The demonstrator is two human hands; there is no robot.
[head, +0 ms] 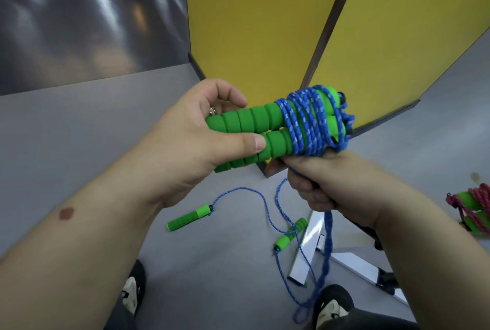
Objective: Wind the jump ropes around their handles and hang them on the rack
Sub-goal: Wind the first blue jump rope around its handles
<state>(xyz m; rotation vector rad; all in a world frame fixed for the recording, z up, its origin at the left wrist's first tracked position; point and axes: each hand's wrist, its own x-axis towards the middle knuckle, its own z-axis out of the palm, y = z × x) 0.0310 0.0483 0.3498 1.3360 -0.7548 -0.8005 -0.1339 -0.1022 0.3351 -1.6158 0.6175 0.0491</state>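
Head cam: left hand (196,128) grips two green handles (246,128) side by side, blue rope (310,120) coiled round their far ends. Right hand (326,184) sits just under the coil, fist closed on the loose tail (it dangles to the floor). Second rope (267,213) lies unwound on the floor; a pink bundle (474,207) sits far right.

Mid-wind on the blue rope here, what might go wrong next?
1. The loose tail hangs from the right hand down toward the shoe; stepping on it may yank the coils loose.
2. It dangles across the second rope on the floor and may snag it.
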